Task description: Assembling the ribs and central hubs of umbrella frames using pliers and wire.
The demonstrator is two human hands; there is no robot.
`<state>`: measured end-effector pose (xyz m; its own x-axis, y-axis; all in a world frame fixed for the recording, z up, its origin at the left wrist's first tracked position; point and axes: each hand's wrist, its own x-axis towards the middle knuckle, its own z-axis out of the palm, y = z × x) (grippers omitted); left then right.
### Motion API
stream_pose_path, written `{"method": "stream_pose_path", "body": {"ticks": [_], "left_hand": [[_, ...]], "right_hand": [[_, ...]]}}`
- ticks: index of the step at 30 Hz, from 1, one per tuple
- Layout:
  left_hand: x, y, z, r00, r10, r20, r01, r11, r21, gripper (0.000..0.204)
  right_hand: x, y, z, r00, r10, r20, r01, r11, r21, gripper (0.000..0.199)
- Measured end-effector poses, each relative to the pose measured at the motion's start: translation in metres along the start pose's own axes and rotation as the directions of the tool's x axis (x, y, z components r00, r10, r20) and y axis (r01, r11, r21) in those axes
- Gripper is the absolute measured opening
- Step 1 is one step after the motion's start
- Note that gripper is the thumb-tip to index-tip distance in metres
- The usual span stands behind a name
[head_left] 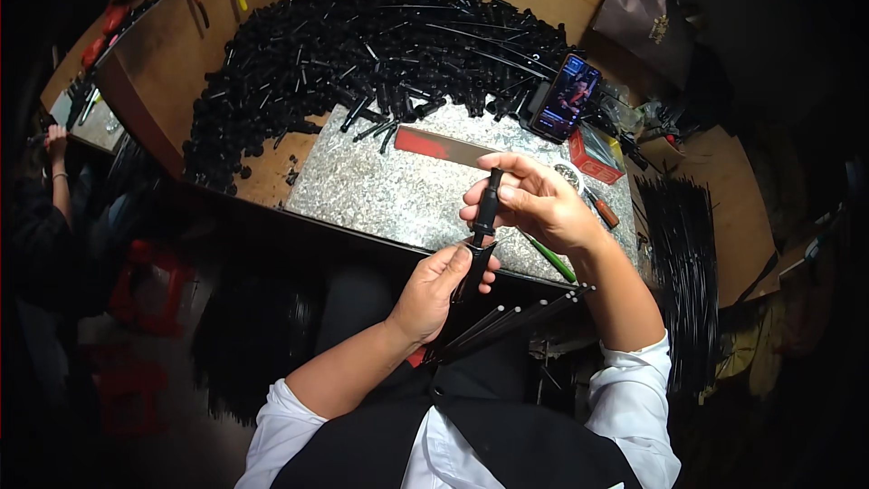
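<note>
Just over the near edge of the speckled stone slab [344, 186], both hands meet on black parts. My left hand [430, 290] is closed around a dark tubular piece [473, 273], its thumb pressed along the upper end. Above it, my right hand [548, 204] pinches a slim black cylindrical part [488, 206] between thumb and fingers. The two pieces line up end to end and appear to touch; how far one sits inside the other is hidden by my fingers. Thin black rods with white tips [501, 310] lie over my lap, below my hands.
A large heap of black parts [308, 54] fills the back of the wooden-walled bench. On the slab lie a red-and-grey flat bar [444, 146], a green-handled tool [552, 260] and a red box [593, 158]. A phone [568, 98] stands behind. Long black rods [679, 272] are bundled at right.
</note>
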<state>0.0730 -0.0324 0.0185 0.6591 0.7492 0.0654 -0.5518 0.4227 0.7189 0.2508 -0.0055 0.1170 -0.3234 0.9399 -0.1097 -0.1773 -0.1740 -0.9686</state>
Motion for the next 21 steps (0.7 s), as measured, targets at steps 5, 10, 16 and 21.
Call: {"method": "stream_pose_path", "body": {"ticks": [5, 10, 16, 21], "left_hand": [[0.0, -0.001, 0.001, 1.0, 0.019, -0.017, -0.018, 0.999, 0.033, 0.036], [-0.004, -0.002, 0.002, 0.998, 0.038, -0.049, -0.036, 0.998, 0.054, 0.036], [-0.005, -0.001, 0.004, 0.99, 0.136, -0.042, -0.126, 0.972, 0.2, 0.037], [-0.007, 0.001, 0.004, 0.984, 0.174, -0.026, -0.16, 0.946, 0.282, 0.038]], "right_hand": [[-0.005, 0.006, 0.005, 0.995, -0.087, 0.056, 0.092, 0.993, -0.077, 0.041], [-0.011, 0.005, 0.023, 0.988, -0.148, -0.052, 0.115, 0.909, -0.401, 0.041], [-0.009, 0.002, 0.031, 0.955, -0.296, 0.018, 0.22, 0.667, -0.711, 0.036], [-0.005, -0.007, 0.032, 0.984, -0.154, 0.087, 0.172, 0.71, -0.683, 0.037]]}}
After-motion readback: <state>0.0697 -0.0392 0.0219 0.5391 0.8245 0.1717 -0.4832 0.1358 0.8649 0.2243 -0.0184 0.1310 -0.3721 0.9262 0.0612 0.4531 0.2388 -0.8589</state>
